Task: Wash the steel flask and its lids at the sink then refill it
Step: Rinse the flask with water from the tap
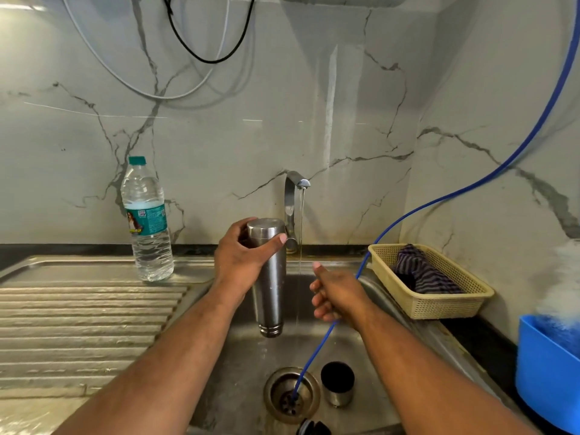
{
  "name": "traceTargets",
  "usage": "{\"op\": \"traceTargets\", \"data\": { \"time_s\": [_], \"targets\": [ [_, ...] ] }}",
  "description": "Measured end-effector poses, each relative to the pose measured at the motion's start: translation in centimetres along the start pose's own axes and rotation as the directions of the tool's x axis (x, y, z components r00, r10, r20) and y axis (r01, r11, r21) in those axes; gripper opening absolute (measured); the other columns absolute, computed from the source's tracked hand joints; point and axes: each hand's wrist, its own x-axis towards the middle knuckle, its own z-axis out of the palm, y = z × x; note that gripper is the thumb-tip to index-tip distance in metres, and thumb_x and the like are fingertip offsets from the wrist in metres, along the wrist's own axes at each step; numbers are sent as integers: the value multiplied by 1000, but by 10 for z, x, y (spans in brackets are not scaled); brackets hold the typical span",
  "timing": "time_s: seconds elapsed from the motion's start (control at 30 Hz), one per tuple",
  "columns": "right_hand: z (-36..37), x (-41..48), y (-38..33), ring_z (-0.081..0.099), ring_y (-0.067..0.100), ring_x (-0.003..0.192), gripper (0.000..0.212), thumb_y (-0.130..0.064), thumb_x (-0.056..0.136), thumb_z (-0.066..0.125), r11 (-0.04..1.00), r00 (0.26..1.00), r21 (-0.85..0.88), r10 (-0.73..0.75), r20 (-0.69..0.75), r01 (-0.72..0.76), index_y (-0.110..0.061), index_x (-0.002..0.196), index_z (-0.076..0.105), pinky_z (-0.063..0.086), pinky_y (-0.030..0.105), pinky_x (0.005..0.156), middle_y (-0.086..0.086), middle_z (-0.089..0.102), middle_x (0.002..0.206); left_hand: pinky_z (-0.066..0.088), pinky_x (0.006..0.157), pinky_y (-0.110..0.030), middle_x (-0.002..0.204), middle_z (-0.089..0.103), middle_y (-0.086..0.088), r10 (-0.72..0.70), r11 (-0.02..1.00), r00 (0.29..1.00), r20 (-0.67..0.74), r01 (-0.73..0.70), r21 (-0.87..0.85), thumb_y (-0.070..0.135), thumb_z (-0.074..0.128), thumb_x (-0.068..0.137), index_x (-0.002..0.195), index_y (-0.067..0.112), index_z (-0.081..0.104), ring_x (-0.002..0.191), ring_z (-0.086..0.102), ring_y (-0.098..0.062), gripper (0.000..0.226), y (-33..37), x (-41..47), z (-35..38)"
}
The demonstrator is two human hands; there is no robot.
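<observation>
My left hand (243,262) grips the steel flask (269,287) near its flat base and holds it upside down over the sink basin (251,365), mouth pointing down. Just to its right a thin stream of water runs from the steel tap (295,196). My right hand (335,293) hovers beside the stream with loosely curled fingers and holds nothing; the blue hose passes behind it. A steel cup lid (337,384) with a dark inside stands in the basin right of the drain (292,395). A black inner lid (314,427) lies at the bottom edge, partly cut off.
A thin blue hose (439,199) comes down from the upper right and ends in the drain. A plastic water bottle (147,221) stands on the ribbed drainboard (78,324) at left. A beige basket (439,306) with a striped cloth and a blue tub (546,372) sit on the right.
</observation>
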Motion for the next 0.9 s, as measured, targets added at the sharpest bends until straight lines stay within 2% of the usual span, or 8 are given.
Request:
{"op": "traceTargets", "data": {
  "time_s": [0.1, 0.2, 0.43, 0.57, 0.63, 0.73, 0.8, 0.9],
  "targets": [
    [2, -6, -3, 72, 17, 87, 59, -67, 85, 69, 982, 960, -74, -150, 238, 172, -20, 122, 63, 59, 30, 60, 1, 72, 108, 55, 80, -21, 106, 66, 18, 61, 997, 998, -27, -59, 50, 45, 91, 68, 127, 33, 60, 95, 65, 2, 68, 4, -3, 0],
    [15, -11, 8, 64, 13, 111, 96, -55, 71, 89, 931, 889, -210, -191, 417, 299, -30, 148, 38, 61, 26, 73, -6, 57, 133, 53, 76, -19, 107, 59, 22, 132, 989, 989, -66, -126, 76, 46, 87, 72, 128, 34, 58, 98, 62, -2, 64, 8, -7, 3],
    [29, -19, -19, 72, 3, 88, 79, -33, 68, 96, 846, 838, -26, -522, 158, 532, -22, 134, 54, 60, 23, 71, -5, 71, 111, 57, 85, -29, 124, 64, 11, 494, 867, 869, -13, -492, 81, 56, 80, 73, 125, 39, 55, 107, 65, -8, 60, 44, -6, 1],
    [31, -23, 3, 67, 6, 95, 86, -46, 63, 96, 846, 918, -401, -228, 324, 352, -21, 136, 58, 59, 25, 83, -8, 68, 112, 57, 81, -26, 118, 65, 12, 104, 936, 979, 178, -157, 316, 61, 78, 75, 126, 36, 59, 98, 64, -4, 60, 9, -13, -7],
    [24, -25, -11, 67, 4, 89, 84, -46, 63, 97, 857, 906, -303, -360, 224, 416, -23, 134, 58, 56, 18, 70, -10, 68, 109, 57, 83, -24, 115, 62, 18, 258, 926, 959, 119, -280, 252, 60, 78, 75, 126, 35, 60, 104, 65, -5, 60, 26, -7, -12],
    [34, -30, -33, 72, 11, 79, 74, -33, 66, 97, 823, 819, 45, -569, 80, 567, -22, 128, 57, 58, 26, 58, -2, 72, 103, 56, 86, -23, 124, 64, 15, 579, 807, 813, 60, -582, 105, 52, 81, 74, 125, 37, 55, 108, 65, -5, 59, 72, -1, -14],
    [45, -34, -23, 72, 11, 80, 71, -34, 66, 98, 876, 862, -4, -475, 177, 483, -17, 124, 61, 61, 30, 65, 0, 73, 104, 57, 87, -28, 127, 64, 11, 474, 851, 863, 175, -500, 158, 53, 82, 73, 126, 35, 54, 105, 66, -6, 62, 61, -9, -12],
    [40, -30, 0, 69, 10, 92, 82, -52, 60, 95, 794, 919, -506, -157, 363, 336, -18, 127, 64, 58, 23, 77, -4, 70, 110, 55, 70, -23, 123, 65, 0, -47, 931, 981, 191, -27, 365, 52, 80, 79, 127, 34, 54, 87, 59, 0, 57, 26, -22, -27]
  ]
}}
